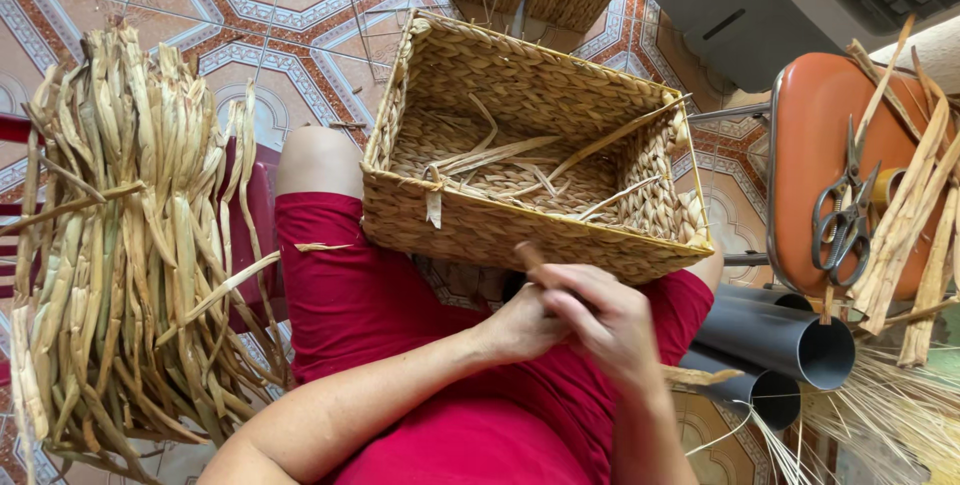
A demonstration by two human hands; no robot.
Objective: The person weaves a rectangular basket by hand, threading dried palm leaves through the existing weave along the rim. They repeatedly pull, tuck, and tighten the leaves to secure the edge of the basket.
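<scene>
Item: woven basket point(520, 145) on your lap at 12 o'clock, rim-finishing step; your right hand point(605, 320) fingers grip a wooden-handled tool point(528, 255), left hand point(520, 327) closed beneath, next needing steady aim.

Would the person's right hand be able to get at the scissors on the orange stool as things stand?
Probably yes. The scissors lie open on top of the orange stool, on the right hand's side, nothing covering them. But that hand seems busy with a wooden-handled tool.
</scene>
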